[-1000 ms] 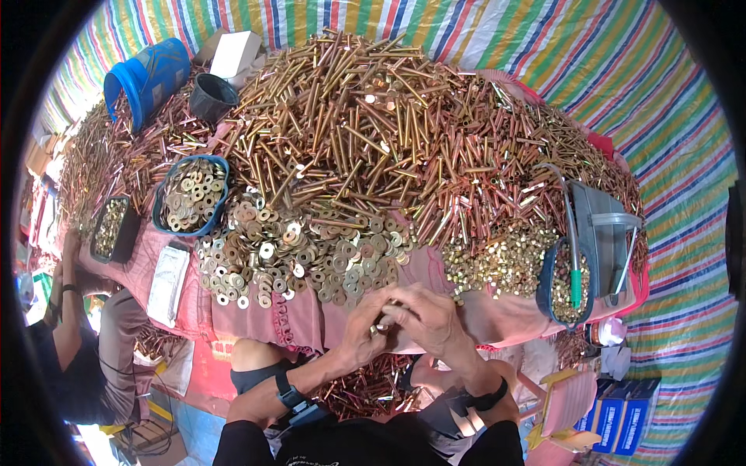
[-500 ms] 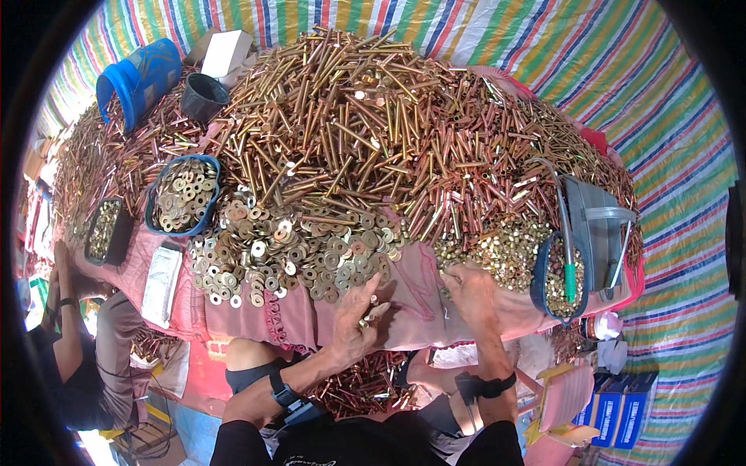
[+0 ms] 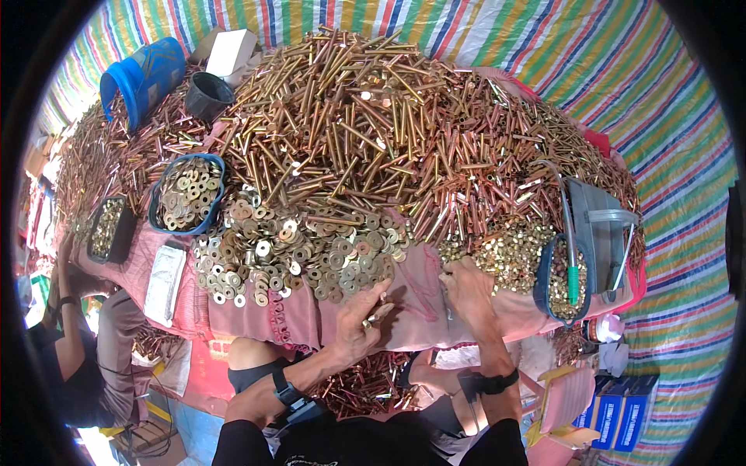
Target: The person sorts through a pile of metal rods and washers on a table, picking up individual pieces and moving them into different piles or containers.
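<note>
My left hand (image 3: 360, 322) is palm up with its fingers curled over the front edge of the cloth, just below the washer pile (image 3: 326, 256). Small gold-coloured pieces that look like nuts show between its fingers. At the left edge of the heap of small nuts (image 3: 509, 252), my right hand (image 3: 471, 293) has its fingers bent and pressed together, knuckles up. Its fingertips are near the cloth, and whatever they hold is hidden. Bare pink cloth (image 3: 416, 283) lies between the two hands.
A large heap of long bolts (image 3: 342, 116) rises behind the washers. Tubs of washers (image 3: 220, 190) and nuts (image 3: 542, 289) flank me, beside a grey scoop-like container (image 3: 594, 202). A blue bucket (image 3: 151, 74) lies at the back left. Another person's arm (image 3: 68, 311) is at far left.
The scene has shifted slightly to the right in view. My right hand has moved a little left and away from me relative to the nuts; my left hand remains curled near the washers.
</note>
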### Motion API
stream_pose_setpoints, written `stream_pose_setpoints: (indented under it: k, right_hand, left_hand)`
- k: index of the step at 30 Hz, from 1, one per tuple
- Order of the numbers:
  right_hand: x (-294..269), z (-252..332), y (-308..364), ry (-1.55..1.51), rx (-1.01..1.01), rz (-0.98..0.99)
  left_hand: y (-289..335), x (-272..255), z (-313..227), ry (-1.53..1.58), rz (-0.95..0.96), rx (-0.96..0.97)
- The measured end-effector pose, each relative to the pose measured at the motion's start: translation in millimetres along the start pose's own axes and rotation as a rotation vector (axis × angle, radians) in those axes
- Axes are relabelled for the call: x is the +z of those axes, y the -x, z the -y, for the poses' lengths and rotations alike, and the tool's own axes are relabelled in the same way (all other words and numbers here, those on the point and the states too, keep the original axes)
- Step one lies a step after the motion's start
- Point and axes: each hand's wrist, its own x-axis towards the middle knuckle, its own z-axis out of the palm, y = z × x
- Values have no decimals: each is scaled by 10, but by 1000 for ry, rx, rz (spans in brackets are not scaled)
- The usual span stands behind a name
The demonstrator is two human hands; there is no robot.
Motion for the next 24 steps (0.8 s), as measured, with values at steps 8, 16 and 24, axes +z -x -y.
stream_pose_setpoints:
  k: [8, 16, 24]
  right_hand:
    - [-14, 357, 113, -1209, 190, 357]
    - [95, 654, 96, -1093, -164, 252]
    - [-95, 844, 186, -556, -308, 51]
  left_hand:
    - [60, 1, 40, 97, 63, -17]
    - [115, -23, 88, 124, 66, 13]
    - [105, -58, 46, 62, 109, -80]
